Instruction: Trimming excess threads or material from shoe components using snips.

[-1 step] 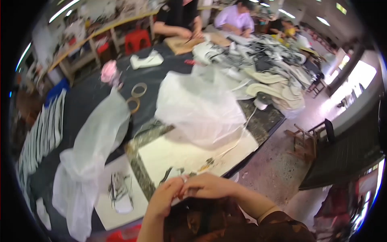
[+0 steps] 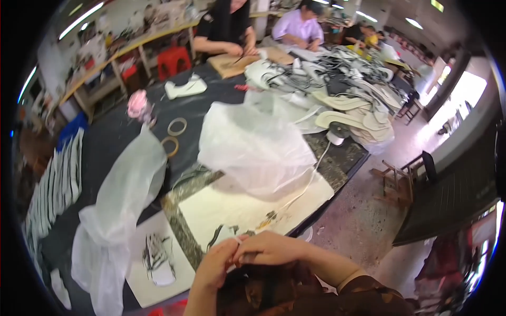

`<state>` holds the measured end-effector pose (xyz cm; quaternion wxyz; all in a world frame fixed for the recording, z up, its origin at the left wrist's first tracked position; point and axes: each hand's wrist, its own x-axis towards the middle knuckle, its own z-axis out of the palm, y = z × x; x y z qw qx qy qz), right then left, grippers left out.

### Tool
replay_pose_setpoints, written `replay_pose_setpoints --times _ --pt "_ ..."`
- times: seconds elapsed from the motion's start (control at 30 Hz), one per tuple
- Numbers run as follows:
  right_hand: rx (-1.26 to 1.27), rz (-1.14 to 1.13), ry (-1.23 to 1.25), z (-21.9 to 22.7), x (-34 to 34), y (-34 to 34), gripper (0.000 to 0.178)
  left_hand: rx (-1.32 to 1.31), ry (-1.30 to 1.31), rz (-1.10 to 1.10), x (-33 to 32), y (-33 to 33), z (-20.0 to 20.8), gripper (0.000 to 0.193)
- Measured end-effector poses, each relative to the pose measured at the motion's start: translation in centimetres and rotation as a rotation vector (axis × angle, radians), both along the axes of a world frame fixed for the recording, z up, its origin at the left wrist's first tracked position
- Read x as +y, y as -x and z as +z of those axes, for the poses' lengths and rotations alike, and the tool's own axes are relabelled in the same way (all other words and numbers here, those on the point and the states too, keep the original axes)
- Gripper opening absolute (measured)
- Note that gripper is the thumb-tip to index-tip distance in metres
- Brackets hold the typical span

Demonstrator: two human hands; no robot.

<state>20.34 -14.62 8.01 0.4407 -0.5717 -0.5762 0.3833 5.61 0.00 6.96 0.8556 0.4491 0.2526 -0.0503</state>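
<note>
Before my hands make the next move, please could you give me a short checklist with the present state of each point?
1. Hands together: ok; left hand and right hand meet at the pale board's near edge.
2. Grip on a piece: cannot tell; the fingers hide most of what is between them.
3. Board free of scraps: not ok; small dark scraps lie on it.
4. Board uncovered: not ok; the white plastic sheet overlaps its far part.
5. Spool upright: ok, with white cord leading off it.
</note>
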Motion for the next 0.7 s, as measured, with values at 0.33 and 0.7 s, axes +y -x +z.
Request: replay_pose_setpoints --times 0.33,0.7 --pt "-0.066 -0.023 -0.090 0.9 -1.0 -0.5 0.022 -0.115 0.135 0.218 0.0 0.0 -2.1 0.011" --pt "0.178 -0.270 0.103 -0.2 -0.3 1.9 0.030 -0.152 -0.006 0.389 -1.4 1.2 -1.4 0.008"
